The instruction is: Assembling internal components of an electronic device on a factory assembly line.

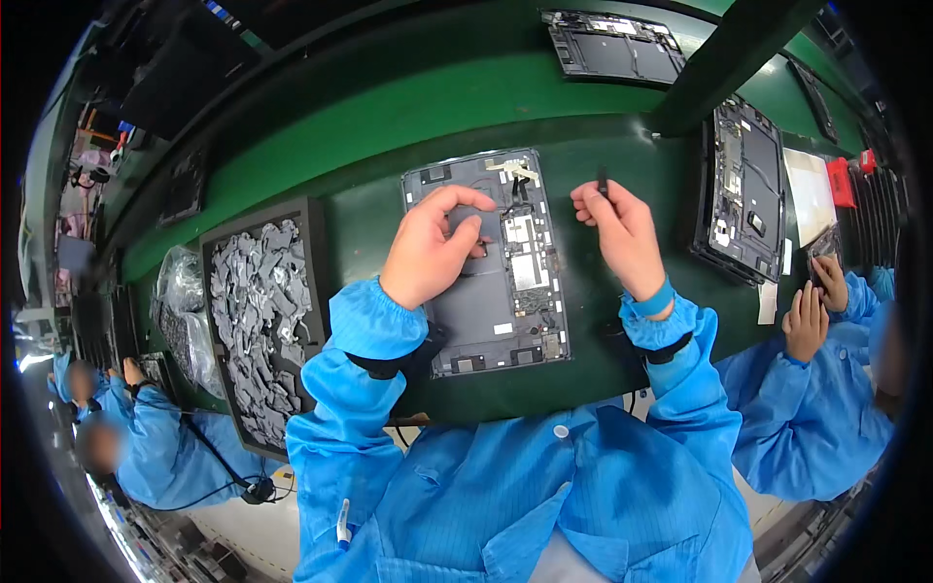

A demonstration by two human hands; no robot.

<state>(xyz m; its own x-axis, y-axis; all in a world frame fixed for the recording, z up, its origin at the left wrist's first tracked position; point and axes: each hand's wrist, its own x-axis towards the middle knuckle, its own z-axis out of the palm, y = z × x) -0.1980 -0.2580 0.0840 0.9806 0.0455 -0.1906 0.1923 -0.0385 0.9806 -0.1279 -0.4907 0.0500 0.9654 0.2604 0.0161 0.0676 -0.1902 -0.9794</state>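
An opened laptop or tablet chassis (466, 311) lies on the green bench in front of me. Circuit boards, silver shields, speakers and short black cables show along its right side and edges. My left hand (432, 243) is over its left half, fingers curled, with thumb and index finger apart. Whether its fingertips touch the chassis I cannot tell. To the right of the chassis, my right hand (622, 228) is raised above the bench. Thumb and fingers pinch a small black strip (603, 179) that sticks up; its exact kind is unclear.
At left stands a black tray (316, 282) heaped with crumpled dark grey pieces, beside clear plastic bags (182, 291). Stacked chassis (743, 185) stand at right, under a green post (729, 63); another chassis (617, 49) lies farther back. A co-worker's hands (812, 311) are at far right.
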